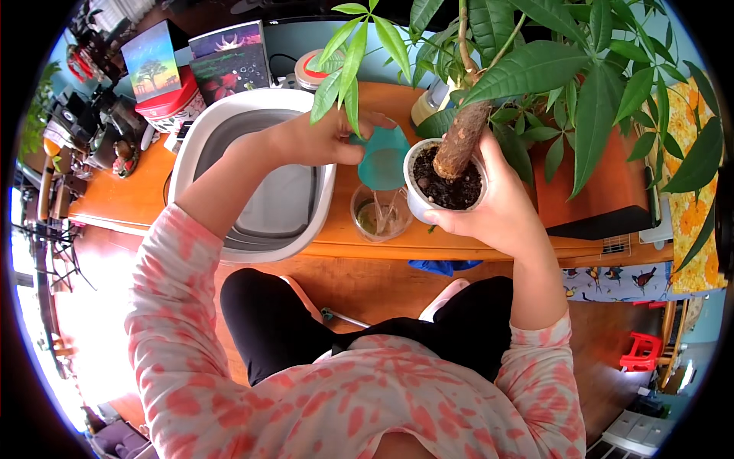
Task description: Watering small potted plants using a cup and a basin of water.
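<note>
My left hand (321, 135) grips a translucent teal plastic scoop or cup (383, 158), tilted, with water running from it into a clear plastic container (373, 215) on the wooden table. Just right of the stream, my right hand (493, 201) holds a white pot (421, 201) tilted, its dark soil (444, 183) facing me. From the soil rises a thick brown trunk (463, 137), with large green leaves (530, 72) spreading above and to the right. Leaves partly cover my left fingers. Under my left forearm stands a white and grey collapsible basin (324, 212).
Behind the basin are a red-lidded tin (169, 94), painted pictures (229, 69) and a round lidded jar (312, 69). A brown box-like object (590, 189) lies on the table (350, 249) at right. A red stool (641, 351) stands on the floor.
</note>
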Demonstrator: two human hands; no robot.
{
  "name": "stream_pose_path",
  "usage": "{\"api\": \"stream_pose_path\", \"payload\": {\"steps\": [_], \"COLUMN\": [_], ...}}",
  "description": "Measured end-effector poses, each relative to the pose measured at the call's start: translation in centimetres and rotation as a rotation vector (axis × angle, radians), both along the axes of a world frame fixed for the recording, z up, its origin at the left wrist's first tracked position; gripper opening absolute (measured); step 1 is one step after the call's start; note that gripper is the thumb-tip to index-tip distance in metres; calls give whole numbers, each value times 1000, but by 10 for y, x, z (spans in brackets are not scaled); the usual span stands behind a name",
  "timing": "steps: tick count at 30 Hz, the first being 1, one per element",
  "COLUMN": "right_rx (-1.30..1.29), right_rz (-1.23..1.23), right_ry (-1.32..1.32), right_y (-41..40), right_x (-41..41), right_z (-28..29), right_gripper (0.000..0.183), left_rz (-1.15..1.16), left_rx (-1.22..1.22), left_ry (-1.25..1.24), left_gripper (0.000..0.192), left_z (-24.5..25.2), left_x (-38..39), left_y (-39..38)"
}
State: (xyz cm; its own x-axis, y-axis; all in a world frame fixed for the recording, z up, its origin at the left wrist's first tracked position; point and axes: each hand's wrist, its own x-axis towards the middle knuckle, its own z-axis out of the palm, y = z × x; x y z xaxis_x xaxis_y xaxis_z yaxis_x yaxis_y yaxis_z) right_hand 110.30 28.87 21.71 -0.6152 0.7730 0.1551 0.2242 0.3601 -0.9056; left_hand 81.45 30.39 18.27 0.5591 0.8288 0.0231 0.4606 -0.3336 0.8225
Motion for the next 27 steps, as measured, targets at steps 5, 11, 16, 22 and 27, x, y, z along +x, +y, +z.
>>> {"api": "stream_pose_path", "payload": {"steps": [5, 11, 16, 22, 27], "right_rx": [-1, 14, -13, -5, -11], "right_rz": [-9, -25, -24, 0, 8], "right_ry": [-14, 18, 12, 19, 32], "right_y": [0, 1, -1, 1, 0], "right_x": [-3, -4, -6, -4, -4], "right_z": [-1, -2, 2, -2, -1], "right_gripper": [97, 99, 100, 101, 101], "left_rz": [-37, -12, -42, -40, -30], "left_rx": [145, 190, 276, 345, 393], "left_ry": [42, 33, 53, 103, 124], "left_gripper": [11, 16, 18, 21, 25], "left_z": [-2, -1, 0, 4, 8], "left_x": [-2, -1, 0, 1, 2], "left_y": [-1, -5, -8, -13, -17]}}
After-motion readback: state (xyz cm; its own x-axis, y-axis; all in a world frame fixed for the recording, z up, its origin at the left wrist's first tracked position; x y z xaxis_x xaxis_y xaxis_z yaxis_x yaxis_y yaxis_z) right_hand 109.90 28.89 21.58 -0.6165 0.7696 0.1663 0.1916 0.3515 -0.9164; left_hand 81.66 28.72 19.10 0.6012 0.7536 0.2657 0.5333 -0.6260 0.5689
